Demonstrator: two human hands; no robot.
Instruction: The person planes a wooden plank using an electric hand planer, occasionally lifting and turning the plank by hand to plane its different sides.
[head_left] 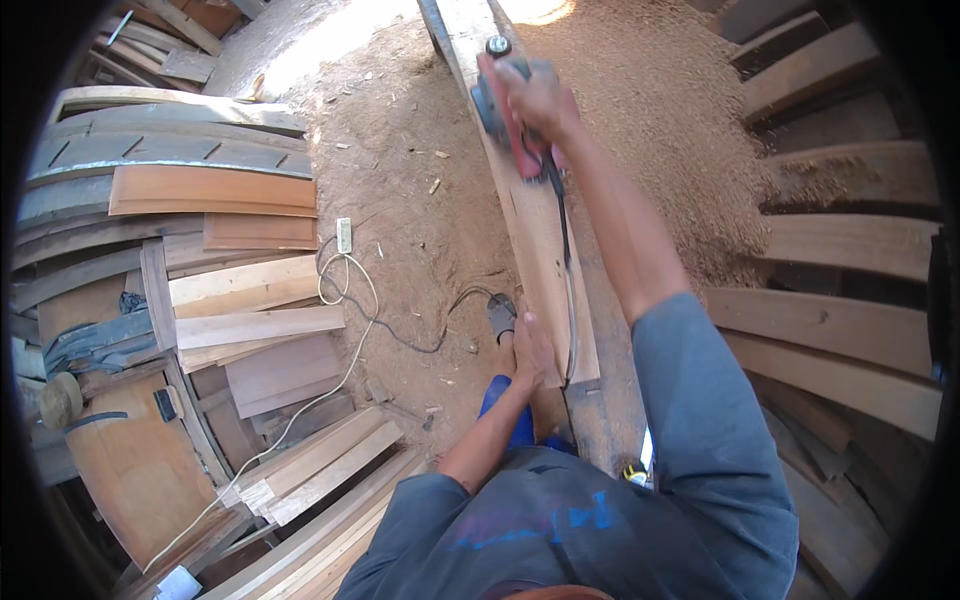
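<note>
Because the planer (518, 140) looks hefty and rigid, I would hold it from on top, as my right hand (540, 98) does, closed round it with the body below and to the left of that grip. Beneath it the plank (548, 270), likely stiff and smooth, runs back toward me, where my left hand (535, 350) rests fingers outstretched against its left edge.

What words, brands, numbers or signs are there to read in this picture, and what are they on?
None reads clearly.
Shirt: blue and pink marks, too smeared to read.
Planer: too blurred to make out any lettering.
Tape measure: too small to read.
Socket block: too small to read.
</note>
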